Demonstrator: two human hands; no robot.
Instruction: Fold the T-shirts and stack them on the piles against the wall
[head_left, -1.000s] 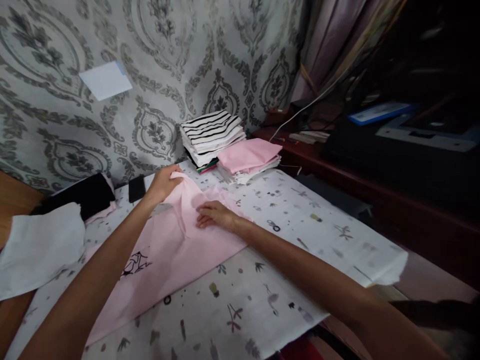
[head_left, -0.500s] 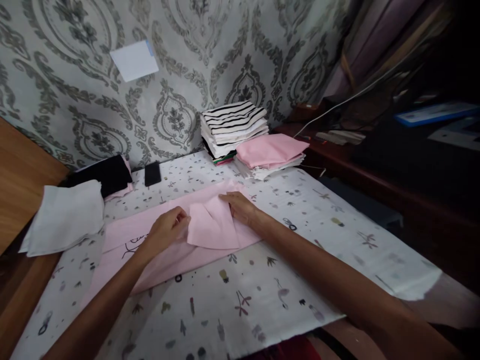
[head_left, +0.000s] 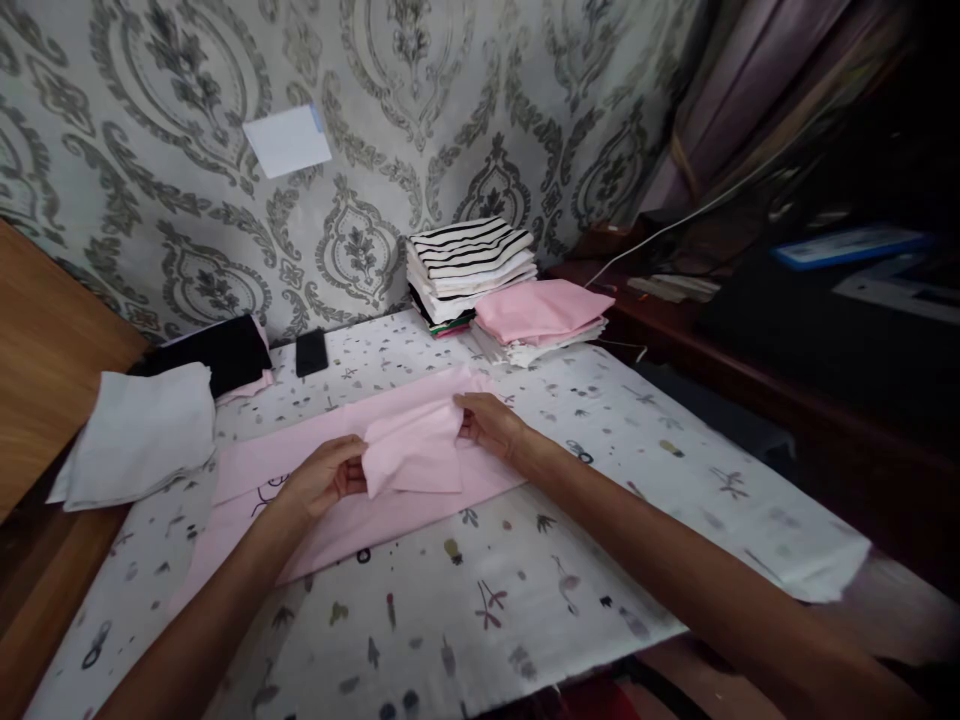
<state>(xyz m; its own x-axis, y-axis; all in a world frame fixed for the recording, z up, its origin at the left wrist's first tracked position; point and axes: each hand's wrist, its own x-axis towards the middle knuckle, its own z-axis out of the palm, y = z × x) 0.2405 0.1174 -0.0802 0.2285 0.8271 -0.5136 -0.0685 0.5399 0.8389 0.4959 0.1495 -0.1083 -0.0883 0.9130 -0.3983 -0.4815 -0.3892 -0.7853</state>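
A pink garment [head_left: 337, 535] with a dark line print lies in a long folded strip on the patterned white cloth. Over its right half, a smaller flap of the same pink fabric [head_left: 416, 455] is raised between my hands. My left hand [head_left: 330, 478] pinches the flap's left edge between thumb and fingers. At the flap's upper right corner, my right hand [head_left: 487, 420] grips the fabric, its other fingers curled beneath.
Striped and white folded clothes [head_left: 469, 260] are stacked by the wall, beside a pile topped with pink fabric [head_left: 544, 308]. A phone [head_left: 311, 352], black folded cloth [head_left: 214, 355] and white folded cloth [head_left: 146, 435] lie at the left. A dark desk [head_left: 720, 345] stands right.
The flap is lifted and pulled tighter between my hands. My left hand has closed on its left edge, and my right hand has shifted slightly right. The view has tilted a little.
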